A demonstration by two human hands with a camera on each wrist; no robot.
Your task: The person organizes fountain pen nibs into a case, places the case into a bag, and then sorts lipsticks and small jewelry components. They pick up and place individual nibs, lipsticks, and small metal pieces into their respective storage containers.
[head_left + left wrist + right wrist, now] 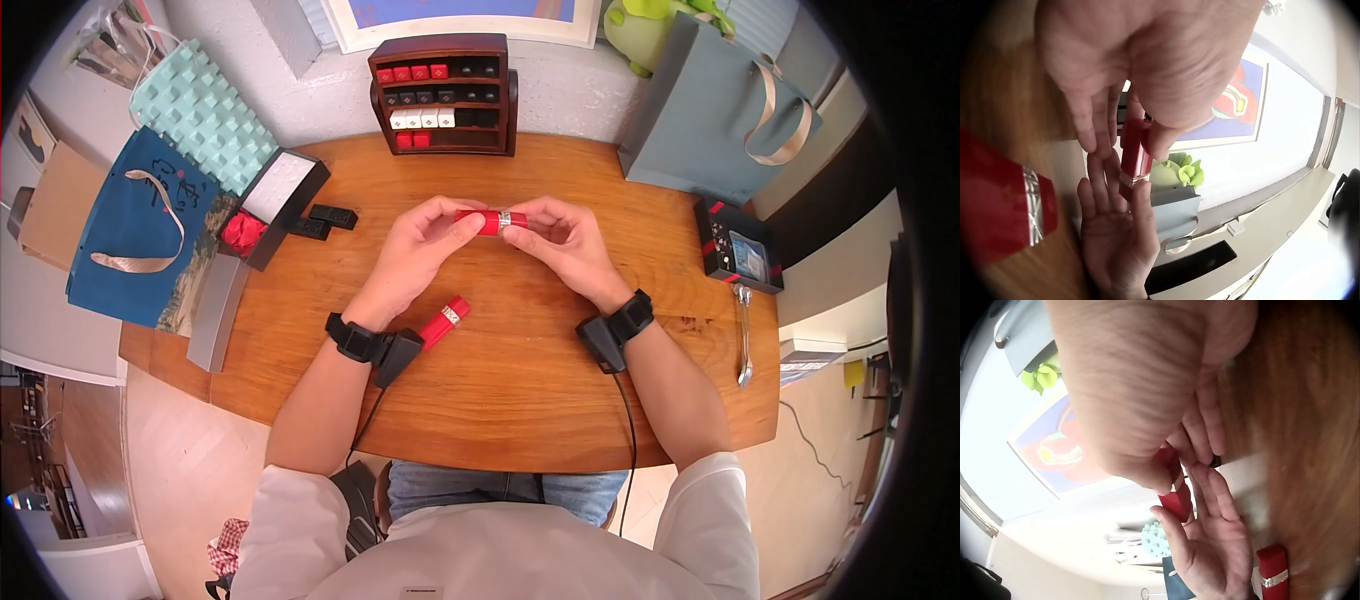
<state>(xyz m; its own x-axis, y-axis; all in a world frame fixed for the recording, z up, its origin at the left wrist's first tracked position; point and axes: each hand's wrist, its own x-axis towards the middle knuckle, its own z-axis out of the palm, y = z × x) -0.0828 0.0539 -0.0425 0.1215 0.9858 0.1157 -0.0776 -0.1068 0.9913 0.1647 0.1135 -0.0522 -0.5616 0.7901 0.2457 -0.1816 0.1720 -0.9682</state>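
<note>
A red lipstick tube (491, 222) with a silver band is held level above the table, between both hands. My left hand (420, 250) pinches its left end between thumb and fingers. At the other end, by the silver band, the thumb and fingers of my right hand (568, 245) pinch it. The left wrist view shows the same tube (1137, 150) from the side, its cap and base in one line. A second red lipstick (445, 323), also silver-banded, lies on the wooden table beside the left wrist.
At the back stands a dark wooden rack (440, 145) with rows of red, black and white lipsticks. Blue gift bag (140, 230), open box (285, 220) and small black boxes (333, 216) are left. Grey bag (690, 120), black box (737, 245) and metal tool (744, 335) are right.
</note>
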